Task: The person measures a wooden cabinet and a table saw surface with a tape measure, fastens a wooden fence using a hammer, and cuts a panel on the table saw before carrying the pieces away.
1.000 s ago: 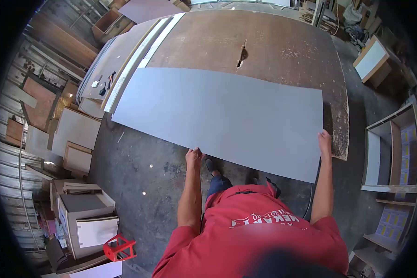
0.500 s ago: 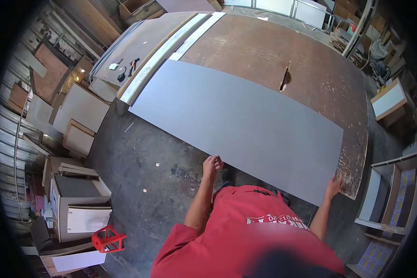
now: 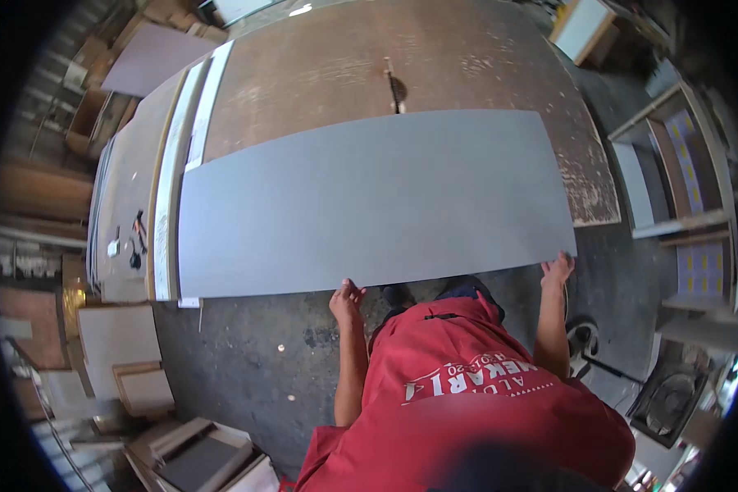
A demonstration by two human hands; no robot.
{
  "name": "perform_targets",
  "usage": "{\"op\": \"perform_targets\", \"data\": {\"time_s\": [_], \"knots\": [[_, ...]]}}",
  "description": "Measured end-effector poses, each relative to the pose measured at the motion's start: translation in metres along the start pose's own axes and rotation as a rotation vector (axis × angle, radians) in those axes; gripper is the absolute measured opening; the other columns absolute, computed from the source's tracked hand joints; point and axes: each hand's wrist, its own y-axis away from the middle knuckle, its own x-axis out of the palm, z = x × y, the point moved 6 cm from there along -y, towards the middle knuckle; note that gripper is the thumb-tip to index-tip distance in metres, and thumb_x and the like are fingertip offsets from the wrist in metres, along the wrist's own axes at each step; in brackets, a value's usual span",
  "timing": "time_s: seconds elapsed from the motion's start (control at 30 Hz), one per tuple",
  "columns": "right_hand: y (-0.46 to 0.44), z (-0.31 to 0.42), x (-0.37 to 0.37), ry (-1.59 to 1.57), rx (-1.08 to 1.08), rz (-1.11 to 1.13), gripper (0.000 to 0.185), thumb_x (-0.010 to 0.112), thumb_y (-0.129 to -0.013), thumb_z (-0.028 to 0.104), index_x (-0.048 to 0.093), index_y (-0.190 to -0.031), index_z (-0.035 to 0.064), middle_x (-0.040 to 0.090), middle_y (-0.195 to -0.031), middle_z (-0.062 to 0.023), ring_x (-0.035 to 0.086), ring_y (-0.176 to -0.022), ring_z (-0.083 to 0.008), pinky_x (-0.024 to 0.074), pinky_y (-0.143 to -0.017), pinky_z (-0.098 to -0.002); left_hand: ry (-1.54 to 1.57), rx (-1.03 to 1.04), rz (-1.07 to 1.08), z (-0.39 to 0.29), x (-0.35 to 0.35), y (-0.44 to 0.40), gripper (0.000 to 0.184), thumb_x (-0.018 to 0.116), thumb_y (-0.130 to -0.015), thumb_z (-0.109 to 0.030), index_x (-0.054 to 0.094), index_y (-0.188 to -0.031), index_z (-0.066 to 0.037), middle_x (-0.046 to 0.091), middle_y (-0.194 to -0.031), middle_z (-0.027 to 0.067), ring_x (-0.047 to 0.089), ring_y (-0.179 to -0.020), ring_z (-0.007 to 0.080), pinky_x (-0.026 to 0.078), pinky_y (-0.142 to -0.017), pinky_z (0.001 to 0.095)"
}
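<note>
A large grey panel (image 3: 369, 205) lies flat on a brown, scuffed table (image 3: 303, 74), its near long edge towards me. My left hand (image 3: 348, 302) is at the middle of that edge, fingers curled against it. At the panel's near right corner, my right hand (image 3: 558, 269) grips the edge. The panel's left end sits close against a long pale rail (image 3: 169, 205). Just beyond the far edge, a dark blade (image 3: 397, 88) shows in a slot in the table.
Small tools (image 3: 138, 234) rest on the table left of the rail. Boards and cabinet pieces (image 3: 121, 344) stand on the left. An open shelf frame (image 3: 681, 164) is at the right, with a dark fan-like machine (image 3: 666, 403) nearer me. Concrete floor (image 3: 254, 353) lies below.
My view has turned to the right. My right hand has shifted from the panel's right end to its near edge at the corner. My left hand stays along the near edge.
</note>
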Motion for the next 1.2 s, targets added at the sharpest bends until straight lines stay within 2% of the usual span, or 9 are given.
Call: {"op": "perform_targets", "data": {"time_s": [0.13,0.23,0.37,0.43,0.53,0.6,0.73,0.87,1.2], "knots": [[-0.024,-0.016,-0.021,0.046,0.135,0.062,0.065,0.064,-0.092,0.036,0.028,-0.145,0.0231,0.047,-0.136,-0.0087,0.056,-0.110,-0.0348,0.0526,-0.078,-0.0465,0.008,-0.032,0.064,0.016,-0.010,-0.020,0.016,0.067,-0.093,-0.016,0.057,-0.086,-0.005,0.059,-0.081,0.0033,0.063,-0.072,0.0169,0.060,-0.071,0.0367],[-0.029,-0.027,-0.040,0.025,0.045,-0.011,0.051,0.058,-0.093,0.048,0.048,-0.131,0.0160,0.058,-0.119,-0.0114,0.063,-0.101,-0.0321,0.0514,-0.080,-0.0476,0.028,0.031,0.086,0.016,-0.020,-0.020,0.036,0.054,-0.099,-0.028,0.059,-0.120,0.001,0.064,-0.105,0.0109,0.063,-0.094,0.0244,0.055,-0.081,0.0370],[-0.048,-0.028,-0.053,0.048,0.081,-0.066,0.032,0.052,-0.098,0.043,0.045,-0.125,0.0253,0.059,-0.091,-0.0041,0.061,-0.066,-0.0199,0.0447,-0.050,-0.0317,0.143,0.242,0.071,0.020,-0.028,-0.021,0.029,0.052,-0.099,-0.037,0.057,-0.116,-0.014,0.061,-0.101,0.0042,0.059,-0.093,0.0221,0.050,-0.074,0.0337],[-0.067,-0.052,-0.069,0.231,0.114,-0.075,0.033,0.048,-0.101,0.040,0.049,-0.121,0.0143,0.061,-0.094,-0.0080,0.063,-0.064,-0.0220,0.0477,-0.049,-0.0374,0.024,0.349,0.105,0.038,-0.051,-0.054,0.028,0.051,-0.099,-0.038,0.058,-0.110,-0.013,0.062,-0.095,0.0022,0.060,-0.090,0.0213,0.050,-0.072,0.0339],[-0.086,-0.118,-0.084,1.437,-0.973,-0.035,0.030,0.048,-0.100,0.024,0.060,-0.118,0.0034,0.069,-0.090,-0.0161,0.067,-0.062,-0.0337,0.0576,-0.062,-0.0454,0.241,0.091,0.096,0.056,-0.058,-0.046,0.026,0.050,-0.099,-0.037,0.059,-0.104,-0.013,0.063,-0.087,0.0012,0.061,-0.080,0.0201,0.048,-0.069,0.0322],[-0.031,-0.100,-0.095,1.014,0.238,0.174,0.026,0.048,-0.097,0.018,0.068,-0.103,0.0018,0.072,-0.087,-0.0167,0.069,-0.064,-0.0321,0.0592,-0.064,-0.0455,0.055,-0.009,0.106,0.077,-0.054,-0.041,0.025,0.051,-0.098,-0.036,0.059,-0.103,-0.013,0.063,-0.086,0.0011,0.061,-0.079,0.0198,0.048,-0.068,0.0320],[-0.027,-0.216,-0.098,1.456,0.079,0.814,0.049,0.052,-0.093,0.048,0.070,-0.095,0.0028,0.071,-0.079,-0.0177,0.071,-0.072,-0.0359,0.0556,-0.065,-0.0492,-0.300,-0.181,0.175,0.120,-0.033,-0.032,0.021,0.051,-0.097,-0.033,0.059,-0.100,-0.014,0.063,-0.084,0.0009,0.061,-0.076,0.0191,0.048,-0.065,0.0318],[-0.016,-0.275,-0.085,1.588,-0.126,0.807,0.045,0.057,-0.086,0.045,0.073,-0.092,0.0033,0.071,-0.100,-0.0222,0.068,-0.098,-0.0415,0.0520,-0.086,-0.0537,-0.517,-0.254,0.240,0.137,-0.025,-0.027,0.018,0.052,-0.096,-0.030,0.059,-0.097,-0.014,0.062,-0.082,0.0007,0.060,-0.073,0.0184,0.047,-0.063,0.0316],[-0.061,-0.230,-0.046,1.291,-0.217,0.722,0.031,0.059,-0.076,0.034,0.074,-0.091,0.0107,0.072,-0.091,-0.0167,0.068,-0.084,-0.0356,0.0541,-0.078,-0.0455,-0.799,-0.271,0.377,0.151,-0.048,-0.036,0.011,0.055,-0.094,-0.023,0.060,-0.090,-0.015,0.061,-0.076,0.0003,0.059,-0.066,0.0168,0.046,-0.056,0.0310]]}}
